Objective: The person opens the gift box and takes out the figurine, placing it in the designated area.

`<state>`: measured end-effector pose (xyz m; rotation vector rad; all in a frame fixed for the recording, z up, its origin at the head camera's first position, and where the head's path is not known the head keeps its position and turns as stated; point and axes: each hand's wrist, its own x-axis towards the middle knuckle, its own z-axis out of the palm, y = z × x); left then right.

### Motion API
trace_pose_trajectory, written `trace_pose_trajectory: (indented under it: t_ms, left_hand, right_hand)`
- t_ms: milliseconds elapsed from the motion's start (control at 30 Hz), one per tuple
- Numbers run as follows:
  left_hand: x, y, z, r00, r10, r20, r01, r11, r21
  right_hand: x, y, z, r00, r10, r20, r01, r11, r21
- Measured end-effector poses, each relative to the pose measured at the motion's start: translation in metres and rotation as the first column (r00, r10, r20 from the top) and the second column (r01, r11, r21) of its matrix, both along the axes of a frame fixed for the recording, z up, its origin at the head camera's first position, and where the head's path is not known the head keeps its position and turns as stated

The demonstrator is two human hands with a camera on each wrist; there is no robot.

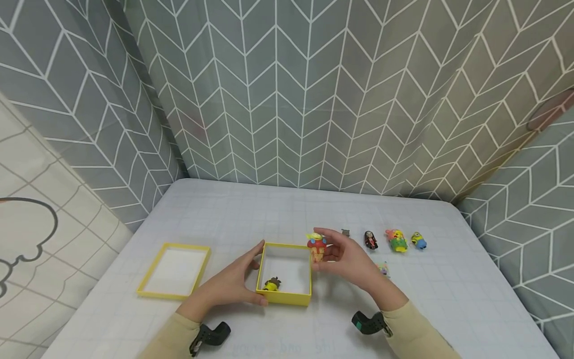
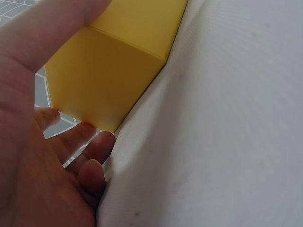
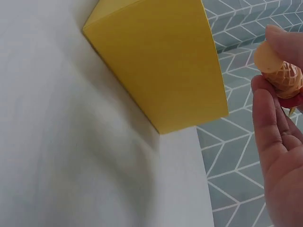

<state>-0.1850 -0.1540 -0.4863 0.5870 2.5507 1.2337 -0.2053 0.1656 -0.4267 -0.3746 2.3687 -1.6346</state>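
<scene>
A yellow box with a white inside (image 1: 287,298) stands on the table. My left hand (image 1: 233,281) grips its left side, thumb at the front corner and fingers along the side wall; the left wrist view shows the fingertips against the yellow wall (image 2: 104,75). Inside, at the front left, lies a small yellow figurine with a brown top (image 1: 271,284). My right hand (image 1: 347,259) pinches an ice-cream-cone figurine (image 1: 317,247), red in the middle and yellow on top, above the box's right rim. In the right wrist view its waffle-patterned cone (image 3: 286,80) sits between thumb and fingers.
A yellow-rimmed lid (image 1: 205,267) lies left of the box. To the right are a black-and-red figurine (image 1: 370,240), a pink, green and yellow one (image 1: 396,241), a yellow-and-blue one (image 1: 419,241), a small grey piece (image 1: 346,232) and a partly hidden pastel figurine (image 1: 383,269).
</scene>
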Motion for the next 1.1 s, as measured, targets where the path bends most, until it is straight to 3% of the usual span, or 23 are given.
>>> trace_pose_trajectory:
  t_ms: [367, 900, 1100]
  left_hand:
    - [0.001, 0.001, 0.001, 1.000, 0.005, 0.013, -0.005, 1.000, -0.009]
    - [0.002, 0.000, 0.002, 1.000, 0.012, 0.021, -0.012, 1.000, 0.001]
    - [0.000, 0.000, 0.001, 1.000, 0.006, 0.018, -0.006, 1.000, 0.008]
  right_hand:
    - [0.006, 0.023, 0.000, 0.991, -0.051, -0.124, 0.065, 0.991, 0.116]
    - [0.025, 0.077, -0.002, 0.988, -0.118, -0.101, 0.134, 0.978, 0.163]
    - [0.031, 0.099, -0.004, 0.981, -0.135, -0.136, 0.159, 0.971, 0.180]
